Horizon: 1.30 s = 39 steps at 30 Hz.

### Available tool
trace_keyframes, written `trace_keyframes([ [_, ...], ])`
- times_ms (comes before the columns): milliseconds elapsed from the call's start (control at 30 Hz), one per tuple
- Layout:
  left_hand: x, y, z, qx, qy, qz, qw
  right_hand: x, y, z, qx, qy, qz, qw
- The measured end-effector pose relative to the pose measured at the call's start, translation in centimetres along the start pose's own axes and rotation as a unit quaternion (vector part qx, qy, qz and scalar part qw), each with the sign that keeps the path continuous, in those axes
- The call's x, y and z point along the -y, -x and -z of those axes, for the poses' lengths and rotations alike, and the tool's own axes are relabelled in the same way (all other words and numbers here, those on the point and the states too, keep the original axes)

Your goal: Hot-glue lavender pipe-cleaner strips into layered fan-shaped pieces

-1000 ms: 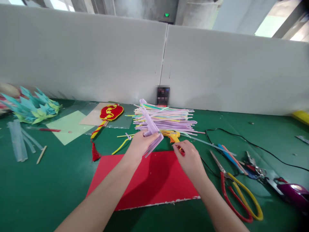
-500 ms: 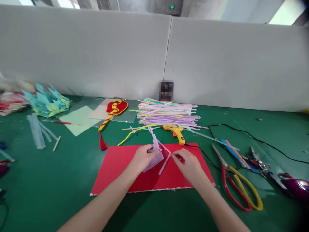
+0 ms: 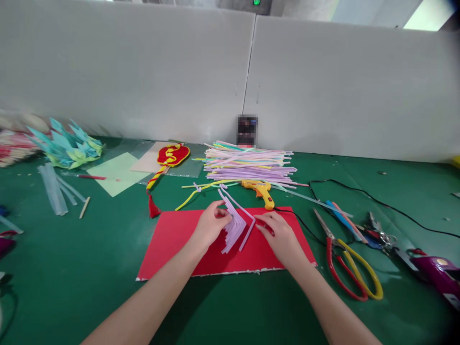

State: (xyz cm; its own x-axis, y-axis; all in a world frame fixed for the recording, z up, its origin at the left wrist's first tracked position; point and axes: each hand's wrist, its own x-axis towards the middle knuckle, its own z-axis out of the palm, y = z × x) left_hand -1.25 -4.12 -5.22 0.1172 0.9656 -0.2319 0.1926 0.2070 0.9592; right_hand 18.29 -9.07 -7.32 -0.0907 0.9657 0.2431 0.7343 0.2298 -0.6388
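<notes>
My left hand (image 3: 212,221) pinches a lilac piece (image 3: 234,229) made of several bent pipe cleaners nested side by side in V shapes. To its right, one separate bent lilac pipe cleaner (image 3: 247,238) has its corner at the fingertips of my right hand (image 3: 275,227), which are closed on it. Its bend points right, in line with the nested bends, and a narrow gap shows between the two. Both hands are above a red board (image 3: 172,239) with a ragged white front edge. My left fingers hide part of the nested piece.
Behind the board lie a yellow glue gun (image 3: 264,191) and a pile of pastel pipe cleaners (image 3: 251,165). Red-and-yellow-handled scissors (image 3: 347,263) and keys (image 3: 384,237) are at right. A red fan-shaped ornament (image 3: 173,155), glue sticks (image 3: 53,191) and teal folded-paper work (image 3: 70,146) are at left.
The nested lilac piece has turned, so its V-shaped rows now face me more. The single bent pipe cleaner is more upright beside it. The whole view has shifted slightly.
</notes>
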Motion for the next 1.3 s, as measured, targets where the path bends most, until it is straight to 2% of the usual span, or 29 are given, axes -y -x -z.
trace_keyframes([
  [100,0.1,-0.4,-0.6,-0.011,-0.007,-0.005,1.0,0.0,-0.1,-0.1,-0.001,-0.007,0.013,1.0],
  [200,-0.1,0.1,-0.7,-0.041,-0.089,-0.024,0.995,0.1,0.0,-0.1,-0.005,-0.017,0.013,1.0],
  [267,-0.4,0.8,-0.2,-0.066,-0.188,-0.065,0.978,0.2,0.0,-0.1,-0.011,-0.02,0.015,1.0],
  [333,-0.5,1.5,0.6,-0.079,-0.297,-0.14,0.941,0.1,0.0,-0.1,-0.019,-0.024,0.018,0.999],
  [400,-0.4,1.7,1.6,-0.04,-0.341,-0.211,0.915,-0.2,-0.1,-0.3,-0.024,-0.025,0.025,0.999],
  [467,-0.1,1.5,2.4,0.028,-0.357,-0.276,0.892,-0.4,-0.2,-0.4,-0.018,-0.024,0.033,0.999],
  [533,0.5,1.0,3.0,0.098,-0.355,-0.302,0.879,-0.3,-0.4,-0.4,-0.008,-0.028,0.036,0.999],
  [600,1.0,0.5,3.2,0.137,-0.347,-0.312,0.874,0.0,-0.6,-0.4,-0.001,-0.037,0.032,0.999],
  [733,1.7,-0.1,3.0,0.168,-0.34,-0.326,0.866,0.9,-0.7,-0.6,0.002,-0.055,0.026,0.998],
  [833,1.7,-0.2,2.8,0.177,-0.339,-0.33,0.863,1.3,-0.7,-1.0,-0.001,-0.064,0.02,0.998],
  [1000,1.7,-0.3,2.8,0.186,-0.334,-0.335,0.861,1.3,-0.6,-1.5,-0.003,-0.086,-0.029,0.996],
  [1300,0.9,0.3,2.8,0.198,-0.386,-0.33,0.839,1.2,-0.4,-1.6,-0.009,-0.092,-0.031,0.995],
])
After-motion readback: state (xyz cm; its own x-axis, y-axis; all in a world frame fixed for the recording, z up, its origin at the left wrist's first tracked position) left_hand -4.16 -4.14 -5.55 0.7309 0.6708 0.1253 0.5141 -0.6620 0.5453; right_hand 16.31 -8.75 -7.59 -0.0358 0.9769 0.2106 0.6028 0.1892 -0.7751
